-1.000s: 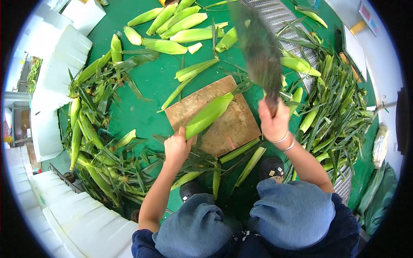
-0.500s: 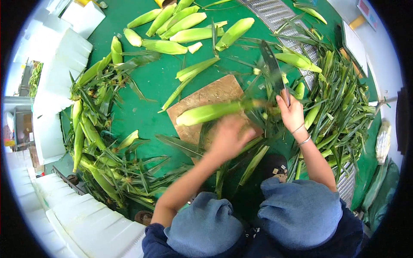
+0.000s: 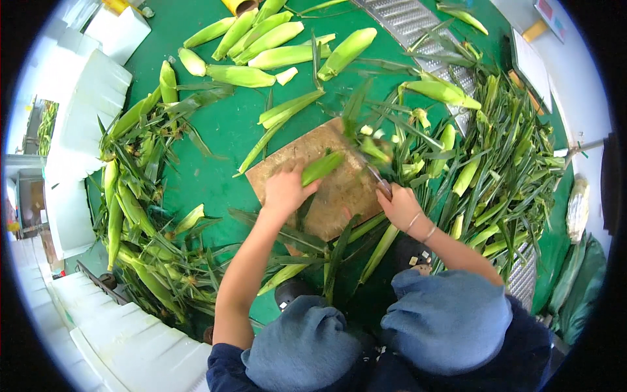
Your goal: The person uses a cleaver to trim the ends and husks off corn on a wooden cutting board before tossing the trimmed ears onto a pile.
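On the tilted brown wooden board (image 3: 326,212) lies an ear of corn (image 3: 322,168) in its green husk. My left hand (image 3: 285,191) is closed around its left part and hides that end. My right hand (image 3: 400,208) grips the handle of a large knife (image 3: 379,176). The knife is low at the board's right edge, its blade partly covered by blurred green pieces. Cut leaves and pale stalk ends (image 3: 374,132) lie or fly just beyond the blade.
Husked ears (image 3: 271,40) lie in a group at the far side of the green floor. A big heap of leaves and ears (image 3: 503,163) spreads on the right, another pile (image 3: 147,189) on the left. White foam boxes (image 3: 88,124) line the left side.
The knife has swung down and left from its raised position to the board's edge. My left hand has moved up and left onto the corn. Leaves and stalk pieces have scattered beyond the board.
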The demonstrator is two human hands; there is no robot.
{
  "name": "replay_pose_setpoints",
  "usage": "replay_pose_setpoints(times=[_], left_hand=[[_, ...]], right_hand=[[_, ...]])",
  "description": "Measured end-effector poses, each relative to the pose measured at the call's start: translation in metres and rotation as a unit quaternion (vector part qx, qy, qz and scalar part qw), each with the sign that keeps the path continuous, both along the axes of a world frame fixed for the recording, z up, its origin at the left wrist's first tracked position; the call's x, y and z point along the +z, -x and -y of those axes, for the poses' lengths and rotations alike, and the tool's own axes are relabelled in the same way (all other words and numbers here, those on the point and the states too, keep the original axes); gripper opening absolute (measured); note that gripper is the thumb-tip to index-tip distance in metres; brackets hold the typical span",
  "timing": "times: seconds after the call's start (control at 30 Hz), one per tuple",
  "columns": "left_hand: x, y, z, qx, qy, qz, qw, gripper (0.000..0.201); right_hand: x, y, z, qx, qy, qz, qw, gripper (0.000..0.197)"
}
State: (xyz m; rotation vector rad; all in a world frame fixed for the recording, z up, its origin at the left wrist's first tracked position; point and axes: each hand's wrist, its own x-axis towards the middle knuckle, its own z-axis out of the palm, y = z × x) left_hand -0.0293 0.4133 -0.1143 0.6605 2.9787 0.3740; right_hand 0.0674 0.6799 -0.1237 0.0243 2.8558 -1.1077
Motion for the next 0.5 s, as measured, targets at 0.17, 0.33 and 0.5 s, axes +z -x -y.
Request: replay_pose_setpoints(times=[0.17,0.33,0.5], left_hand=[[0.006,-0.025,0.040,0.110,-0.315,0.317,0.888,0.049],[0.008,-0.052,-0.002,0.148,-0.571,0.363,0.721,0.037],[0.002,-0.056,-0.011,0.117,-0.615,0.369,0.686,0.035]], right_hand=[[0.053,0.017,0.002,-0.098,0.098,0.204,0.969,0.035],[0.066,0.045,0.056,-0.029,0.271,0.035,0.962,0.044],[0.077,0.074,0.086,0.000,0.458,0.065,0.887,0.031]])
